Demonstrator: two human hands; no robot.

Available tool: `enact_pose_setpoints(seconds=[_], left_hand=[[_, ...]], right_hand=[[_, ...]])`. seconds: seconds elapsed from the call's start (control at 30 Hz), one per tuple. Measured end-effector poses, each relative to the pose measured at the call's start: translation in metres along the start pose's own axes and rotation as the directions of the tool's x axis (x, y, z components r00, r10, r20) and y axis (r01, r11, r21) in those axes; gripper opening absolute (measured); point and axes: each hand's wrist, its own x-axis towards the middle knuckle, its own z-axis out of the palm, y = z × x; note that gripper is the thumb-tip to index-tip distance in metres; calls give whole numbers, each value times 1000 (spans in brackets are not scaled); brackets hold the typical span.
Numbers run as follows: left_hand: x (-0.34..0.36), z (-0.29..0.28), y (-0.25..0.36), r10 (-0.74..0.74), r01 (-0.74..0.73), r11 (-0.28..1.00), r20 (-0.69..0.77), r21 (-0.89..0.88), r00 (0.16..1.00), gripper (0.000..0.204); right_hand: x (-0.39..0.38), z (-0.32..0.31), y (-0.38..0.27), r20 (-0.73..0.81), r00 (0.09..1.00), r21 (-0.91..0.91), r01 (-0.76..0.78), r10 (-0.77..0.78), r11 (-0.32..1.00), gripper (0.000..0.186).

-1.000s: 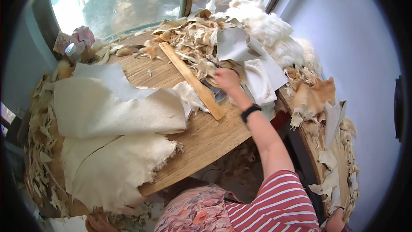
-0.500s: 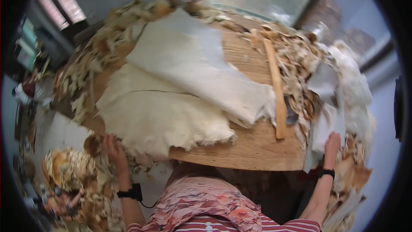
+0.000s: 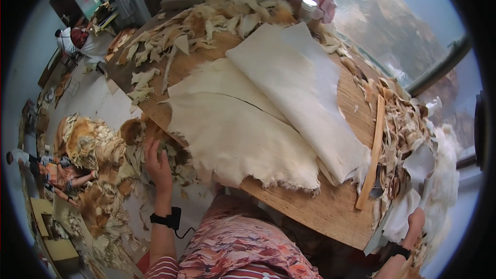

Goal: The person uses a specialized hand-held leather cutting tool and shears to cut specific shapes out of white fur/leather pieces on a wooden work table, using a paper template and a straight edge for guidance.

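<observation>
A large pale hide [image 3: 248, 129] lies on the wooden table [image 3: 299, 217], its far-right part folded over as a whiter flap [image 3: 294, 82]. Its ragged near edge reaches the table's front edge. My left hand [image 3: 158, 168] is raised off the left edge of the table, fingers apart and empty, close to a brown furry scrap [image 3: 135, 132]. At the far right, my right hand [image 3: 415, 225] is beside a white sheet-like piece [image 3: 402, 217] at the table's corner; its fingers are mostly hidden. A flat wooden stick [image 3: 372, 152] lies right of the hide.
Hide scraps pile along the table's back [image 3: 206, 20] and right side [image 3: 403, 139]. White fleece [image 3: 439, 175] hangs at the right rim. On the left floor are heaped furry hides [image 3: 90, 142] and a seated person [image 3: 57, 173]. A lit lamp [image 3: 308, 8] stands by the window.
The view has swung left, so the table and hide appear farther right. My left hand has moved away from the hide's edge. The hide keeps its fold.
</observation>
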Motion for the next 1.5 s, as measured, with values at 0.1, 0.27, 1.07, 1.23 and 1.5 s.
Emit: enact_pose_setpoints(seconds=[0.1,0.27,1.07,1.23,1.5], left_hand=[[10,8,15,-101,141,924,131,-355,986,37],[26,18,101,179,504,451,628,-737,758,80],[109,28,-21,153,431,740,753,-516,640,15],[151,24,-86,32,219,902,564,-372,825,11],[171,64,-61,4,99,928,275,-360,961,15]], right_hand=[[-24,-132,-97,-107,928,475,363,-356,802,11],[-131,-290,-357,-16,467,986,-141,-884,-93,10],[-115,-251,-571,-87,396,321,-857,-914,-402,7],[127,-156,-336,-9,961,524,-232,-278,-820,10],[-19,-335,-621,-95,741,887,-240,-665,-395,23]])
